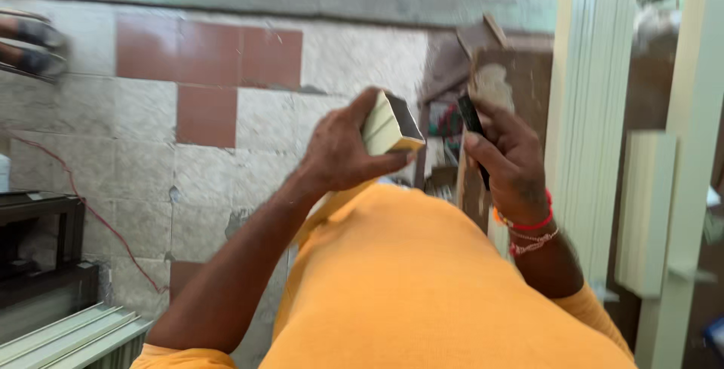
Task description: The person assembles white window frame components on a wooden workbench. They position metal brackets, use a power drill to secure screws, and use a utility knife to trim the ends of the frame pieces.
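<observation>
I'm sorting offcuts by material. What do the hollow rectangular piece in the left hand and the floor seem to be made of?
The hollow piece looks like thin-walled metal, probably aluminium section with a cream painted finish: sharp straight edges, dark open end. The floor looks like stone-chip tile, speckled grey with some plain red-brown squares, matt and worn.

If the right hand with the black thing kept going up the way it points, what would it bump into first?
Probably the dusty brown wooden piece just above the right hand and its thin black tool. Blur hides the depth, so it may sit farther back.
</observation>
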